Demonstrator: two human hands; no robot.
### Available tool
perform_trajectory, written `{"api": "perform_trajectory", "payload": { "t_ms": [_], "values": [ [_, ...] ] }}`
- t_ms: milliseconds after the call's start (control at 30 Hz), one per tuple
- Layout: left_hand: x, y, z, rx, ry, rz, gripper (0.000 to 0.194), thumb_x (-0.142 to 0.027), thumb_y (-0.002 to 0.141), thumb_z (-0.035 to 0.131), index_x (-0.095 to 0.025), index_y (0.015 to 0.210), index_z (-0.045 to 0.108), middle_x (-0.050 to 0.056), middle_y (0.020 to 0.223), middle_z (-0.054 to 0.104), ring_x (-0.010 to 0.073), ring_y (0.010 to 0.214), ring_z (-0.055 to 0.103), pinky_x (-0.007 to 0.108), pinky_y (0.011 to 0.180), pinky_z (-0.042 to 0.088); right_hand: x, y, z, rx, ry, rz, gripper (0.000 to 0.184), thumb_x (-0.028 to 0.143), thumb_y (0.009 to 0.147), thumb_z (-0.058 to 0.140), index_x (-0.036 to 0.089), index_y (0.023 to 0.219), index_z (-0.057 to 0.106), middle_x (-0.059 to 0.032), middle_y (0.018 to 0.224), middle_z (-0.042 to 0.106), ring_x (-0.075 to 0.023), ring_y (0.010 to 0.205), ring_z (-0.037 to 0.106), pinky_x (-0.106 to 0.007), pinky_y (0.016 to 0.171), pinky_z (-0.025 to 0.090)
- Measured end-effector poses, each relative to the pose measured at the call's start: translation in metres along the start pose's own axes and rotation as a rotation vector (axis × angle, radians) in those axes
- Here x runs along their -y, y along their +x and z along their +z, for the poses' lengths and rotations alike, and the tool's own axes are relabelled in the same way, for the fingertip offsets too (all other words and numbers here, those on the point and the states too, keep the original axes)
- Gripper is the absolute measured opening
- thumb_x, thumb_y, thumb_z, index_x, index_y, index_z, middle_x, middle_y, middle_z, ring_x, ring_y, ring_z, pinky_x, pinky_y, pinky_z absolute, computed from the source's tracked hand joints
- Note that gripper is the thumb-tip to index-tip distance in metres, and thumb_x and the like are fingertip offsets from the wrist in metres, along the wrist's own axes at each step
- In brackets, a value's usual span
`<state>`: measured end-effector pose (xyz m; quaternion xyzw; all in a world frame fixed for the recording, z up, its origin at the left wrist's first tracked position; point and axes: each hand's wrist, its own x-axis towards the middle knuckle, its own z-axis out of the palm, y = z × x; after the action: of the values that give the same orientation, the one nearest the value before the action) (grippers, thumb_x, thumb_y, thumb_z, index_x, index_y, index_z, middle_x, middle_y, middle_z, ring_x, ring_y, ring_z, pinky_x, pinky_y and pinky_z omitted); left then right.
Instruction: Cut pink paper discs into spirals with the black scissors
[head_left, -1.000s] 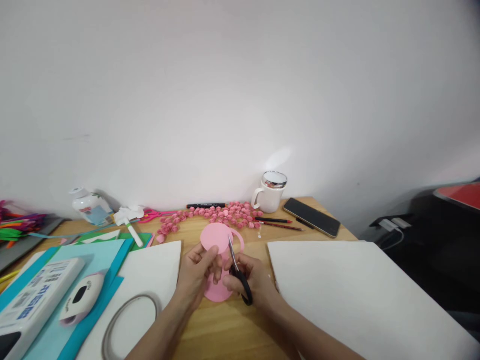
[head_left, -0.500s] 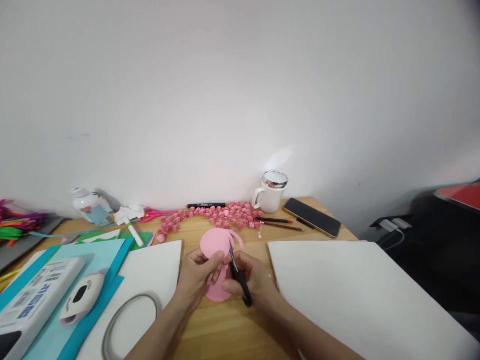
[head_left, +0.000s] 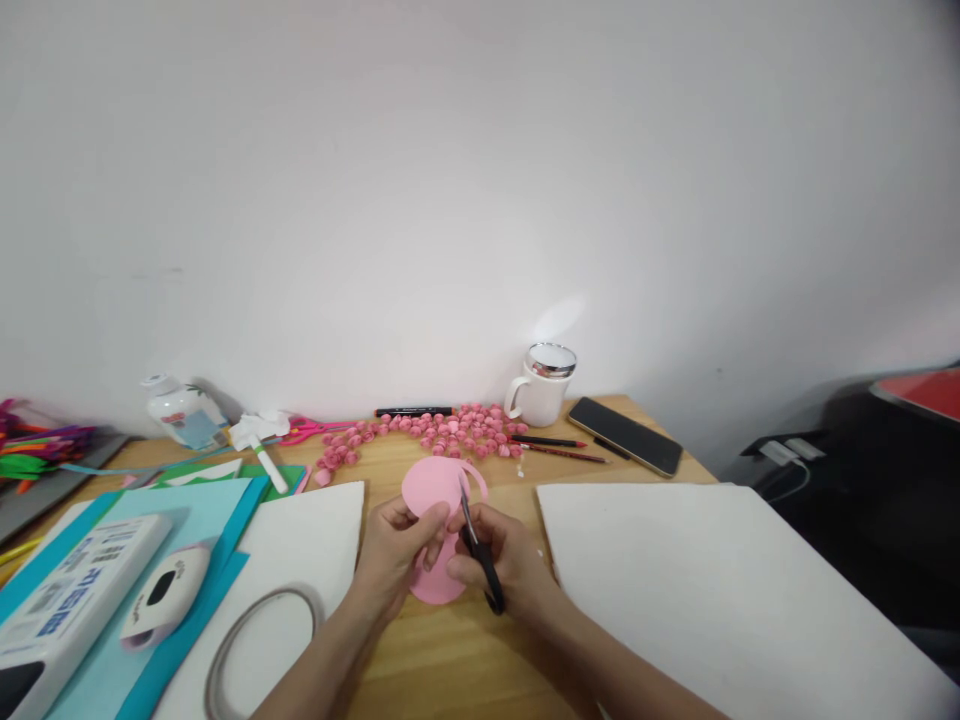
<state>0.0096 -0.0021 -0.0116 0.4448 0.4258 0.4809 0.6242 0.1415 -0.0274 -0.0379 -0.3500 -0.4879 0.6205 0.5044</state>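
Note:
Between thumb and fingers, my left hand (head_left: 397, 550) pinches a pink paper circle (head_left: 430, 486). My right hand (head_left: 504, 560) is closed on black-handled scissors (head_left: 486, 568), whose blades point up and lie at the circle's right edge. A narrow curved strip of the same pink paper (head_left: 475, 480) hangs off that edge, still joined near the top. Below my hands another round piece of pink paper (head_left: 436, 585) shows on the table, partly covered by my fingers. Many small rolled pink paper pieces (head_left: 450, 430) lie in a heap behind.
White boards (head_left: 675, 550) lie to the right and left. A mug (head_left: 541, 390), a phone (head_left: 626, 434) and pencils (head_left: 562, 450) stand or lie behind. At left are blue sheets (head_left: 202, 515), a white box (head_left: 82, 590), a tape roll (head_left: 217, 650), a bottle (head_left: 184, 412) and pink scissors (head_left: 307, 428).
Almost nothing differs. Both hands, the paper circle and the scissors have shifted very slightly to the right; the grips are the same.

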Motion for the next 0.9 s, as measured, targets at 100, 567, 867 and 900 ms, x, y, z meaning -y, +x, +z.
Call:
{"api": "perform_trajectory", "payload": {
  "t_ms": [100, 567, 867, 900],
  "values": [
    [0.0001, -0.0002, -0.0002, -0.001, 0.002, 0.0, 0.027, -0.031, 0.064, 0.068, -0.012, 0.051, 0.054, -0.005, 0.032, 0.045, 0.0021, 0.027, 0.032, 0.016, 0.031, 0.017, 0.0001, -0.0002, 0.0001, 0.003, 0.012, -0.002, 0.037, 0.033, 0.055, 0.077, 0.017, 0.077, 0.052, 0.006, 0.056, 0.046, -0.0071, 0.049, 0.036, -0.019, 0.045, 0.027],
    [-0.0034, -0.0005, 0.0003, -0.009, -0.023, 0.021, 0.026, -0.027, 0.062, 0.07, -0.012, 0.051, 0.052, -0.006, 0.033, 0.046, 0.0014, 0.029, 0.032, 0.016, 0.033, 0.018, 0.0036, -0.0016, 0.0019, -0.04, -0.022, 0.05, 0.032, 0.032, 0.056, 0.075, 0.016, 0.072, 0.052, 0.0071, 0.052, 0.045, -0.0052, 0.044, 0.035, -0.017, 0.041, 0.027],
    [0.0002, 0.0, 0.0015, 0.002, -0.099, 0.023, 0.021, -0.03, 0.067, 0.066, -0.013, 0.061, 0.055, -0.004, 0.041, 0.053, 0.0042, 0.03, 0.04, 0.017, 0.034, 0.027, -0.0016, -0.0026, 0.0016, -0.045, -0.059, 0.061, 0.03, 0.034, 0.059, 0.073, 0.017, 0.073, 0.053, 0.0071, 0.05, 0.046, -0.0063, 0.043, 0.038, -0.018, 0.042, 0.029],
    [0.0015, 0.0, 0.0015, 0.01, -0.1, 0.019, 0.021, -0.03, 0.067, 0.066, -0.013, 0.061, 0.055, -0.003, 0.041, 0.053, 0.005, 0.031, 0.041, 0.017, 0.035, 0.029, -0.0014, -0.0026, 0.0019, -0.036, -0.052, 0.057, 0.03, 0.034, 0.059, 0.073, 0.017, 0.073, 0.053, 0.0066, 0.051, 0.047, -0.0067, 0.044, 0.038, -0.018, 0.042, 0.03]
  ]
}}
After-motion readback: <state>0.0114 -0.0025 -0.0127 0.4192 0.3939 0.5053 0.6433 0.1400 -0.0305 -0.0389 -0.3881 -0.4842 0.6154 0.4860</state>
